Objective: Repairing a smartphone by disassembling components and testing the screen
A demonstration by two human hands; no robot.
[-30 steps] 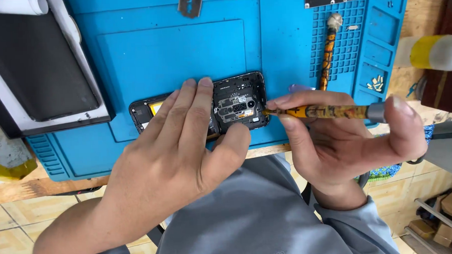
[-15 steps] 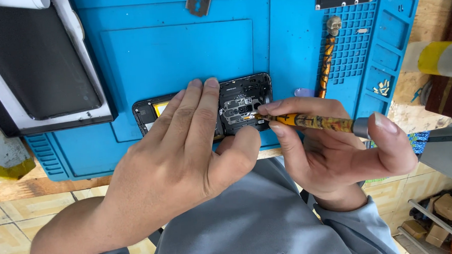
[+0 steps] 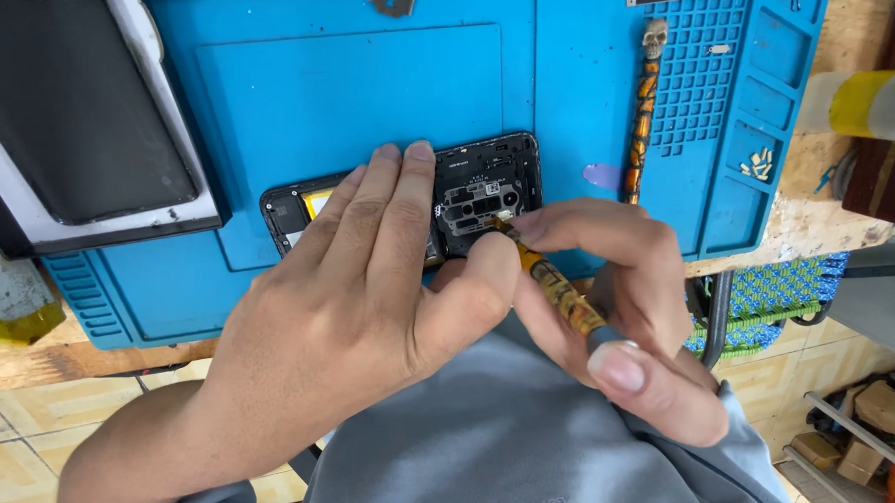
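Head view, from the left: we see a dark tray (image 3: 76,126) lying on the blue mat (image 3: 352,86) that covers the table (image 3: 804,229). Our left hand (image 3: 359,284) lies flat, fingers pressed together, holding down the opened phone (image 3: 475,191) at the mat's near edge. Our right hand (image 3: 618,305) pinches a yellow patterned screwdriver (image 3: 553,287), its tip touching the phone's exposed inner plate. Farther right, a second patterned screwdriver (image 3: 646,106) rests along the mat's gridded section, with small screws (image 3: 759,163) in a compartment beside it.
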